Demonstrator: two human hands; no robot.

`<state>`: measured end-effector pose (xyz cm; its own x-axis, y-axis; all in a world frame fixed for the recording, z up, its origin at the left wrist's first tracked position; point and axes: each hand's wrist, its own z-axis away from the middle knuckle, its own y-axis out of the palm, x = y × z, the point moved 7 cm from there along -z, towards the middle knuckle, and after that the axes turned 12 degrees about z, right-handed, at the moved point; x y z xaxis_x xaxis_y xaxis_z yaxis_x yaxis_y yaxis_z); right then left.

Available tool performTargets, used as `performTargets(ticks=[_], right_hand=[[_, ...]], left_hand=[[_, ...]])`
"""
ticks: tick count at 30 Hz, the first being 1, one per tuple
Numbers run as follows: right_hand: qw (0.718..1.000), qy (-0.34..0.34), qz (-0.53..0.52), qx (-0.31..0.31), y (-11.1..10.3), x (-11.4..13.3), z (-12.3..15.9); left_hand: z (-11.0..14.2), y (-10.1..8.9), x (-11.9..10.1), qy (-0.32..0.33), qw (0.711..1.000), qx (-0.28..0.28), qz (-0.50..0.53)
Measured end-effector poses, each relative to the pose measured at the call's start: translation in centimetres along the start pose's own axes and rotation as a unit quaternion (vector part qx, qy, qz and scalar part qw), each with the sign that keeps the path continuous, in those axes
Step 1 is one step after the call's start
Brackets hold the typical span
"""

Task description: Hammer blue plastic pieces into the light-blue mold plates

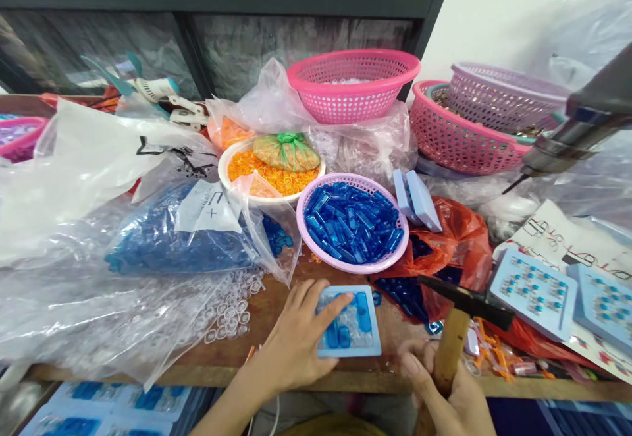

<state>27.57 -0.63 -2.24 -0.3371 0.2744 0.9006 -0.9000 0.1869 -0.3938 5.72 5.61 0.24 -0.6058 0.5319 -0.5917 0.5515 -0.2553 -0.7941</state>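
Note:
A light blue square plastic panel (374, 340), set with clear and darker blue pieces, lies near the front edge of the workbench. My left hand (291, 330) holds its left side, with one finger stretched across a blue piece and the others bent at the far left corner. To the right of the panel, my right hand (444, 383) is wrapped round the wooden handle of a hammer (453, 340). The dark hammer head is raised above the bench. Beyond the panel stands a lilac basket (302, 225) full of blue translucent plastic pieces.
A white bowl (223, 176) of orange rings and pink baskets (353, 93) stand behind. Plastic bags (162, 238) crowd the left. A red bag (459, 235), finished-looking panels (533, 291) and a pointed tool (548, 143) are at right. Stacked panels (103, 416) sit below the bench edge.

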Motion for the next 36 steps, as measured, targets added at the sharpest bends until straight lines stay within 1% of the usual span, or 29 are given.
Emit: performTargets(ticks=[3,5,7,9,10,11,12,13,14,15,16,18,19,20,21,22,23,25,26,27,28,29,30,31,32,33,35,36], right_hand=[[0.999,-0.017,-0.036,-0.003,0.9,1.5,-1.4],[0.999,-0.016,-0.052,-0.004,1.9,2.4,-1.8],[0.998,-0.013,-0.062,0.007,3.1,3.3,-1.7],[0.997,-0.015,-0.072,0.022,4.2,4.2,-1.5],[0.996,-0.018,-0.077,0.029,4.7,4.5,-1.5],[0.996,-0.021,-0.081,0.035,5.0,4.9,-1.5],[0.995,-0.026,-0.086,0.040,5.3,5.1,-1.5],[0.994,-0.032,-0.091,0.044,5.6,5.4,-1.6],[0.993,-0.040,-0.096,0.050,5.8,5.7,-1.7],[0.992,-0.050,-0.101,0.058,6.2,6.0,-1.8],[0.990,-0.061,-0.106,0.071,6.8,6.4,-1.9],[0.984,-0.085,-0.107,0.112,8.5,7.2,-1.5],[0.980,-0.097,-0.103,0.137,9.5,7.7,-1.1],[0.976,-0.110,-0.097,0.163,10.7,8.2,-0.5],[0.970,-0.123,-0.088,0.190,11.8,8.7,0.3],[0.964,-0.135,-0.080,0.217,12.9,9.2,1.1],[0.956,-0.147,-0.074,0.242,13.9,9.6,1.9],[0.942,-0.164,-0.068,0.284,15.3,10.2,3.3],[0.937,-0.169,-0.067,0.300,15.8,10.2,3.7],[0.933,-0.170,-0.065,0.310,16.1,10.1,3.9],[0.931,-0.170,-0.060,0.318,16.2,9.8,3.9],[0.930,-0.168,-0.053,0.324,16.3,9.3,3.8],[0.930,-0.166,-0.046,0.324,16.3,8.8,3.6],[0.931,-0.162,-0.035,0.326,16.3,8.2,3.3],[0.932,-0.158,-0.026,0.324,16.3,7.6,3.0],[0.933,-0.155,-0.017,0.324,16.4,7.0,2.8],[0.933,-0.148,-0.004,0.328,16.6,6.1,2.5],[0.932,-0.145,0.001,0.333,16.8,5.7,2.5]], left_hand=[[1.7,-1.2,-2.1,0.074,0.996,-0.047,-0.018],[2.5,-2.0,-3.3,0.093,0.994,-0.053,-0.038],[3.3,-2.6,-3.8,0.092,0.993,-0.053,-0.053],[4.1,-3.0,-3.5,0.073,0.994,-0.066,-0.057],[4.7,-3.2,-3.1,0.058,0.993,-0.087,-0.050],[5.3,-3.6,-2.6,0.034,0.991,-0.122,-0.033],[6.1,-4.0,-1.8,-0.002,0.985,-0.170,0.000],[7.1,-4.5,-0.9,-0.049,0.970,-0.230,0.053],[8.3,-4.8,0.0,-0.098,0.943,-0.291,0.130],[9.5,-4.8,0.9,-0.139,0.901,-0.343,0.227],[10.4,-4.4,1.4,-0.166,0.847,-0.379,0.333],[11.6,-3.4,1.6,-0.178,0.731,-0.404,0.520],[12.1,-3.1,1.4,-0.176,0.680,-0.410,0.582],[12.7,-3.1,1.2,-0.179,0.638,-0.424,0.617],[13.7,-3.4,1.3,-0.187,0.600,-0.454,0.632],[15.1,-3.9,1.5,-0.195,0.565,-0.495,0.630],[16.9,-4.5,1.7,-0.203,0.530,-0.542,0.619],[21.5,-5.8,2.0,-0.212,0.463,-0.640,0.576],[24.2,-6.5,1.9,-0.215,0.436,-0.682,0.546],[27.1,-7.1,1.5,-0.218,0.417,-0.719,0.512],[30.1,-7.7,0.9,-0.219,0.405,-0.754,0.468],[33.0,-8.1,0.0,-0.227,0.406,-0.774,0.429],[35.9,-8.2,-0.9,-0.245,0.400,-0.792,0.390],[38.7,-7.9,-1.9,-0.268,0.386,-0.809,0.352],[41.1,-7.2,-2.7,-0.303,0.372,-0.808,0.342],[43.0,-6.0,-3.1,-0.346,0.363,-0.791,0.351],[45.5,-2.7,-3.5,-0.433,0.345,-0.730,0.400],[46.2,-0.5,-3.5,-0.465,0.325,-0.701,0.432]])
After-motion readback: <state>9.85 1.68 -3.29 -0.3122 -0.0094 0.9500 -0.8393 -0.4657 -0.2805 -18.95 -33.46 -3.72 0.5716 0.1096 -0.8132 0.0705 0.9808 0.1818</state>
